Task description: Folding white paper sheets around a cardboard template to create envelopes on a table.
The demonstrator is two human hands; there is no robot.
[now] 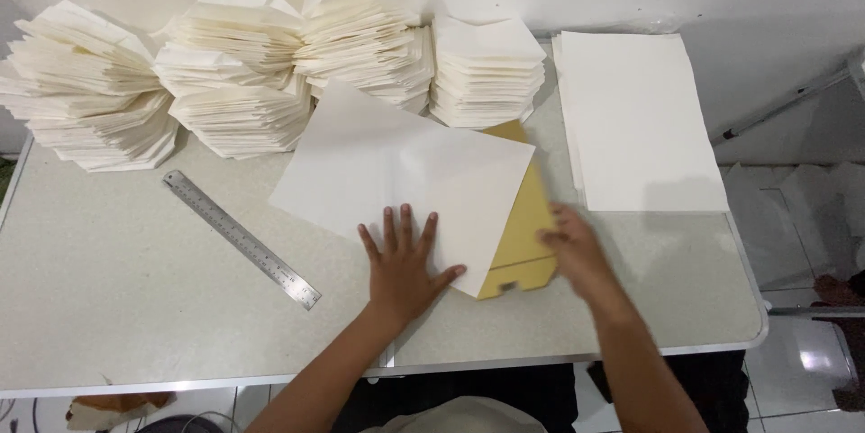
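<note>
A white paper sheet (396, 163) lies tilted at the table's middle, partly over a yellow cardboard template (527, 239). My left hand (403, 262) presses flat on the sheet's near corner, fingers spread. Blurred with motion, my right hand (577, 248) rests at the template's right edge, just touching it. I cannot make out its fingers clearly.
Several stacks of folded white paper (243, 82) line the back of the table. A pile of flat white sheets (635, 122) lies at the right. A metal ruler (241, 237) lies diagonally at the left. The grey table (135, 307) has its front edge close to me.
</note>
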